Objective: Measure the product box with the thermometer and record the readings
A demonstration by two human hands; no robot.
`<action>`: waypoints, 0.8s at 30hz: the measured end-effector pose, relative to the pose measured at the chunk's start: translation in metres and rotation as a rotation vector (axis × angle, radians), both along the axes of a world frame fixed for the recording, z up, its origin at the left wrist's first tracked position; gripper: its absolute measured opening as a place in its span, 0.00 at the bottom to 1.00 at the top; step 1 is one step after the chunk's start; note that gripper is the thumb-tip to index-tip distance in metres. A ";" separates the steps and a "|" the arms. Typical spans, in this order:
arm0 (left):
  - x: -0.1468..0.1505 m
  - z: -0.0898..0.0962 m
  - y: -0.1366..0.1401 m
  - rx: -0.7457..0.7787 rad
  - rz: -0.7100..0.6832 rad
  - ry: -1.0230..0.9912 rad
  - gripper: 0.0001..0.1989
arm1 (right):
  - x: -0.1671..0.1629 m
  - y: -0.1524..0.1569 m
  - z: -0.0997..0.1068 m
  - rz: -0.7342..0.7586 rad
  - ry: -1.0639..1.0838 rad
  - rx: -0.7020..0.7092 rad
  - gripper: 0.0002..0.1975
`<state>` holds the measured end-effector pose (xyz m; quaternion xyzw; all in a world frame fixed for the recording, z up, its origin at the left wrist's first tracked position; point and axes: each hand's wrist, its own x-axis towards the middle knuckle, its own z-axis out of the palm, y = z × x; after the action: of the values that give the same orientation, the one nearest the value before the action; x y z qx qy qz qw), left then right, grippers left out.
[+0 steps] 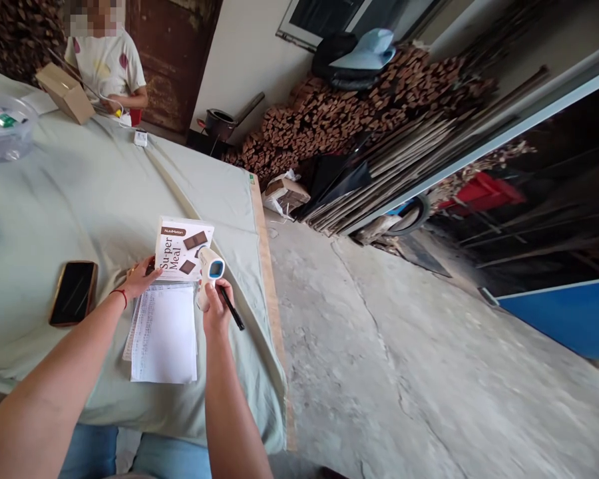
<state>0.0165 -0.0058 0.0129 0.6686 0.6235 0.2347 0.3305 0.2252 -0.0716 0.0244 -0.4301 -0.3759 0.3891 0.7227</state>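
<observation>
My left hand (143, 278) grips the lower left edge of a white "Su-per Meal" box (180, 249) printed with brown bars. It stands at the top of a stack of paper sheets (164, 339) on the cloth. In my right hand (216, 309) is a white, gun-shaped infrared thermometer (209, 264) with a blue-rimmed screen facing me. Its far end overlaps the box's lower right corner in view; whether they touch I cannot tell. A black pen (232, 310) is also tucked in the right hand, pointing down to the right. The top sheet looks blank; handwriting shows on those beneath.
A black phone (74, 293) lies left on the green tablecloth (110, 199). Farther off are a plastic tub (7, 136), a cardboard box (66, 93) and a small white item (140, 138). Another person (107, 66) stands across the table. Concrete floor (359, 346) lies right of the table edge.
</observation>
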 end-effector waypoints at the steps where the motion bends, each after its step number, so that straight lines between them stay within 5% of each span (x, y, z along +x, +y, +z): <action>1: 0.000 0.000 0.000 0.005 0.000 0.004 0.28 | -0.005 0.008 0.002 0.004 0.026 -0.007 0.20; 7: 0.001 -0.004 -0.001 0.003 -0.001 0.010 0.32 | -0.020 0.034 0.006 -0.033 0.132 -0.079 0.22; 24: 0.004 -0.010 -0.002 0.002 -0.014 0.051 0.31 | -0.020 0.033 0.006 -0.010 0.110 -0.111 0.23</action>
<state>0.0201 -0.0076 0.0027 0.6789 0.6269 0.2158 0.3153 0.2057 -0.0383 0.0300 -0.4493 -0.3113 0.4288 0.7193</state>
